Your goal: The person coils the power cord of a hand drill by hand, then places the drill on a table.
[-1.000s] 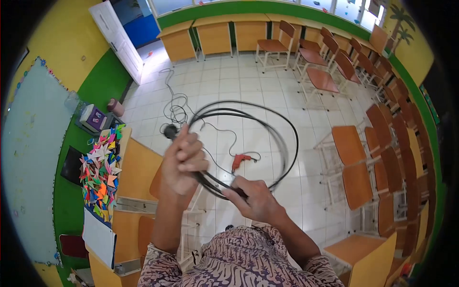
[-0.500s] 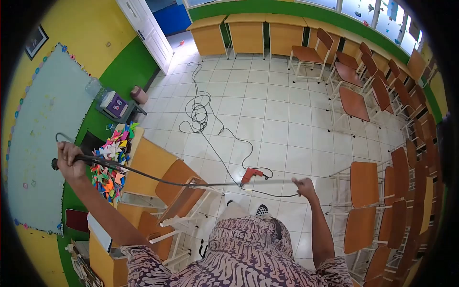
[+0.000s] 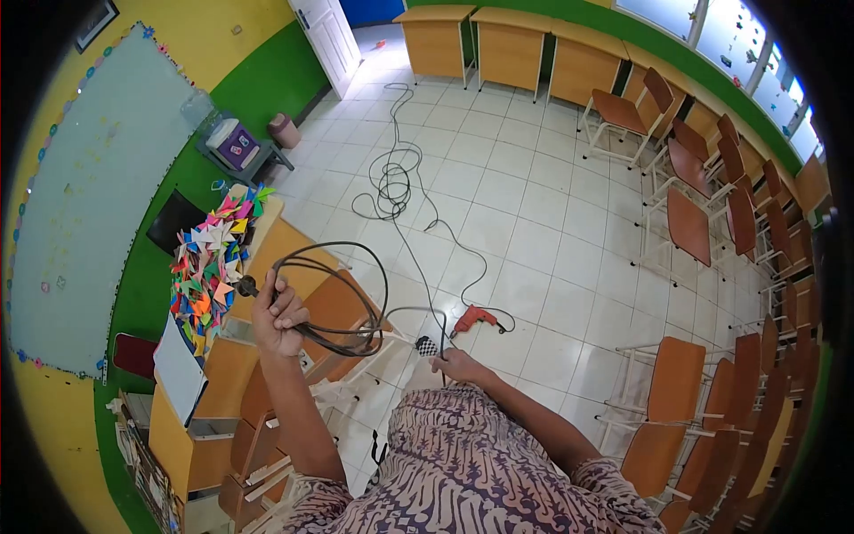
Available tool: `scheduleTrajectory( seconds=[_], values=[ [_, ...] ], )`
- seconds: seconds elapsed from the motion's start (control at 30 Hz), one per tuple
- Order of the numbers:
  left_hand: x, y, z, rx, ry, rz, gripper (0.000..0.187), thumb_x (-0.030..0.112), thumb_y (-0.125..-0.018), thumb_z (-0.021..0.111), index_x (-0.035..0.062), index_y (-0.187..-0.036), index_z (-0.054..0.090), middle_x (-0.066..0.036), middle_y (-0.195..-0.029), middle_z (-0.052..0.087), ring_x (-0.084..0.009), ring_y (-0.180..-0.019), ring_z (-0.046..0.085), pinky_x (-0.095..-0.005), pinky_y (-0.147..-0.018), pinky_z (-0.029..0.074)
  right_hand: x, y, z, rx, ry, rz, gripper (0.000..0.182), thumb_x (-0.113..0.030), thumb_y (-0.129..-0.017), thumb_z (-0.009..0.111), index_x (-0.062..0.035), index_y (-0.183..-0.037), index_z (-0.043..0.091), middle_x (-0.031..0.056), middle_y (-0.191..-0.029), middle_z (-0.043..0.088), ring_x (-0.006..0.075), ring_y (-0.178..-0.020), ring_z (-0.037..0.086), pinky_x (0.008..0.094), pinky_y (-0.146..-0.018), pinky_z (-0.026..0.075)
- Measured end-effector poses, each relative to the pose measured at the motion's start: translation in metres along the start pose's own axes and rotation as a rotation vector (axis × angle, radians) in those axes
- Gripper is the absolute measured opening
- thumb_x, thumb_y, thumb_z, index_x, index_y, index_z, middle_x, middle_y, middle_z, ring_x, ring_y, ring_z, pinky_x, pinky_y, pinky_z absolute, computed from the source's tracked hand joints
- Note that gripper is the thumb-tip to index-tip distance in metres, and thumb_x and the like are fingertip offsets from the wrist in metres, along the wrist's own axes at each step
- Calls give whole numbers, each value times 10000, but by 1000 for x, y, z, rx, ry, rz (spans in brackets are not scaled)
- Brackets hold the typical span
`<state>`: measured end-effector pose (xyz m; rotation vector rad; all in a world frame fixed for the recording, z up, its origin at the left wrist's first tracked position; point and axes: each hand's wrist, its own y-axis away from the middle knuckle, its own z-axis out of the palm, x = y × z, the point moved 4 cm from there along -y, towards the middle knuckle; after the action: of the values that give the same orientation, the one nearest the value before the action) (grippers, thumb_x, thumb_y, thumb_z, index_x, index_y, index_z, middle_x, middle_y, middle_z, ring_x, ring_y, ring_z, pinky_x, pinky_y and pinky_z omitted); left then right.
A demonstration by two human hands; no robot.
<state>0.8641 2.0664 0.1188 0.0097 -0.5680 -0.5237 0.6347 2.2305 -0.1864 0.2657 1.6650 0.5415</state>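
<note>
While the left hand (image 3: 278, 316) wraps its grip round one looped black cable (image 3: 334, 331) by the left desk's edge (image 3: 280, 233), the right hand's (image 3: 461, 366) grip pinches a strand; open tiled floor (image 3: 551, 240), bearing one red power drill (image 3: 473, 319), reaches right to the chairs (image 3: 676, 378).

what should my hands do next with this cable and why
Probably raise the right hand and lay its stretch of cable over the coil as another loop: the left hand grips the coil, the right holds cable outside it, and more cable lies loosely looped on the floor.
</note>
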Motion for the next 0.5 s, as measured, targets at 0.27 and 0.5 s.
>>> scheduleTrajectory(
  seconds=[0.27, 0.5],
  values=[
    [76, 14, 38, -253, 55, 153, 355, 274, -1053, 246, 9, -946, 457, 18, -538, 313, -79, -396, 307, -248, -400, 377, 4, -43, 34, -304, 117, 127, 435, -364, -902, 555, 55, -876, 668, 186, -857, 687, 255, -872, 687, 355, -730, 537],
    [95, -7, 20, -351, 0, 165, 411, 313, -1054, 187, -1, -1079, 450, -17, -488, 381, -88, -354, 354, -255, -389, 438, -203, -103, 32, -160, 31, -493, 439, -334, -952, 483, 41, -845, 683, 157, -772, 693, 216, -754, 685, 344, -719, 524]
  ],
)
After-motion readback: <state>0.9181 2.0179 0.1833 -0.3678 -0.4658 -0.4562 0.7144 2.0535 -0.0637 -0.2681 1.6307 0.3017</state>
